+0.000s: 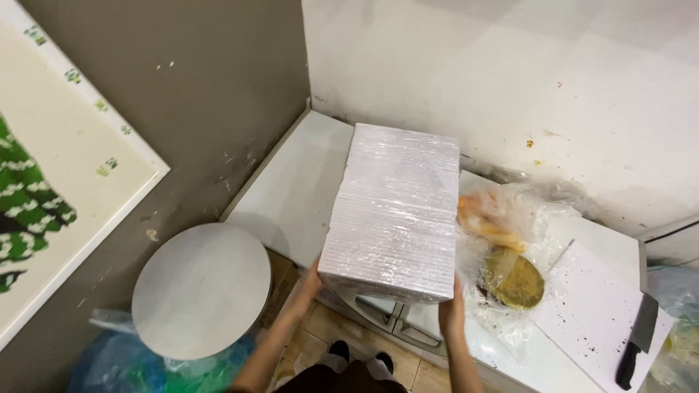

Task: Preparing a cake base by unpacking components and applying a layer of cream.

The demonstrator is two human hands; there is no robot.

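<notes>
1. Your left hand (309, 282) presses flat against the near left corner of the shrink-wrapped stack of white boards (397, 211); the fingers are spread along its lower edge, gripping it from that side.
2. Your right hand (451, 309) clamps the near right corner of the same stack, fingers pointing up against its side. Between them, both hands hold the stack.
3. The stack is tilted, its near end raised over the front edge of the white counter (291, 189). You cannot tell whether its far end rests on the counter top or hangs clear of it.
4. Just right of the stack, touching its side, lies a crumpled clear plastic bag (510, 218) with orange food inside, and below it a round yellowish lid or dish (515, 280) under plastic film.
5. Further right, near the counter's right end, a white cutting board (590, 306) carries dark specks, and a black-handled cleaver (638, 338) lies at its right edge.
6. Left of the counter, below its level, stands a round grey stool top (200, 291) over blue and green plastic bags (138, 367).
7. A framed white panel with a green pattern (44, 189) leans on the grey wall at the left.
</notes>
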